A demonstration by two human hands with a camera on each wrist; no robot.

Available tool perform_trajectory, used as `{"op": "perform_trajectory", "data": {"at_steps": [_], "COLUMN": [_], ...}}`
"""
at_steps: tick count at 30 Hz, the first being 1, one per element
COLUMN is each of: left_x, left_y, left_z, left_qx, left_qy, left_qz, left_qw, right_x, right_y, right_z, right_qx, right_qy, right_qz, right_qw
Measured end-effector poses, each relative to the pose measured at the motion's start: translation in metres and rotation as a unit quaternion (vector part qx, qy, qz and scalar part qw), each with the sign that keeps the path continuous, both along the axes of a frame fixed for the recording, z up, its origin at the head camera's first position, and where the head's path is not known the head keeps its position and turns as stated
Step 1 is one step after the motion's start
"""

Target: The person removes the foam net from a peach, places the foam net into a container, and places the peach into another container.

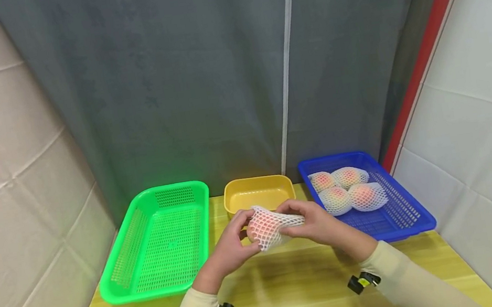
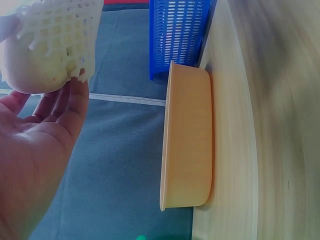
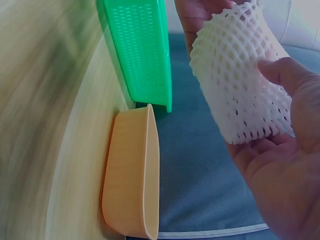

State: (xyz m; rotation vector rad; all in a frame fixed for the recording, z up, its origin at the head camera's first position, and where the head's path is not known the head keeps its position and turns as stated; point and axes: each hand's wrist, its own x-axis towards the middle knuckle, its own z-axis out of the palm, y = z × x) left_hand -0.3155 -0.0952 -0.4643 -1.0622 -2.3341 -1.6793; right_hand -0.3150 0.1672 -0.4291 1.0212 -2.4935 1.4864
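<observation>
A pink and pale yellow peach [image 2: 37,70] sits partly inside a white foam net sleeve [image 1: 268,227], held above the table in front of the yellow container. My left hand [image 1: 233,248] grips the peach at its bare left end, fingers and thumb around it. On the other side my right hand [image 1: 317,221] pinches the loose right end of the net between thumb and fingers. In the right wrist view the net [image 3: 232,75] covers most of the fruit. Several netted peaches [image 1: 367,196] lie in the blue basket [image 1: 406,204] to the right.
A green basket [image 1: 172,249] with nothing in it stands at the left of the wooden table [image 1: 286,296]. Between the two baskets, at the back, is a small yellow container [image 1: 257,179]. A grey curtain [image 1: 179,89] hangs behind them, with pale walls on both sides.
</observation>
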Motion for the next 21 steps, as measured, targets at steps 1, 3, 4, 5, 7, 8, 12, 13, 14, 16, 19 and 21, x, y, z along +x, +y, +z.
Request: {"op": "perform_trajectory", "data": {"at_steps": [1,3,4,5,7,8,12,13,14,16,19,21], "left_x": [0.000,0.000,0.000,0.000,0.000,0.000,0.000,0.000,0.000,0.000,0.001,0.001], "left_y": [0.000,0.000,0.000,0.000,0.000,0.000,0.001,0.001,0.001,0.002,0.003,0.003], "left_z": [0.000,0.000,0.000,0.000,-0.001,-0.001,-0.002,-0.002,-0.001,-0.001,-0.001,0.000], "left_qx": [-0.001,-0.004,-0.004,-0.003,-0.002,-0.001,0.001,0.002,0.004,0.006,0.004,0.001], "left_qy": [-0.003,-0.008,-0.009,-0.012,-0.015,-0.016,-0.012,-0.010,-0.008,-0.006,-0.007,-0.009], "left_qz": [0.002,0.002,0.001,-0.002,-0.006,-0.009,-0.011,-0.011,-0.011,-0.011,-0.013,-0.011], "left_qw": [1.0000,1.0000,0.9999,0.9999,0.9999,0.9998,0.9999,0.9999,0.9999,0.9999,0.9999,0.9999], "right_x": [-0.003,-0.004,-0.005,-0.005,-0.004,-0.004,-0.001,0.000,0.000,0.001,0.001,0.001], "right_y": [0.001,0.003,0.004,0.005,0.006,0.006,0.005,0.005,0.004,0.003,0.003,0.003], "right_z": [-0.004,-0.005,-0.005,-0.005,-0.004,-0.003,0.001,0.002,0.003,0.004,0.005,0.005], "right_qx": [0.001,0.005,0.008,0.014,0.025,0.033,0.074,0.086,0.096,0.115,0.141,0.156], "right_qy": [0.003,0.012,0.017,0.024,0.035,0.039,0.060,0.066,0.071,0.075,0.073,0.067], "right_qz": [-0.003,-0.007,-0.007,-0.009,-0.011,-0.014,-0.024,-0.027,-0.028,-0.029,-0.029,-0.028], "right_qw": [1.000,1.000,1.000,1.000,0.999,0.999,0.995,0.994,0.992,0.990,0.987,0.985]}}
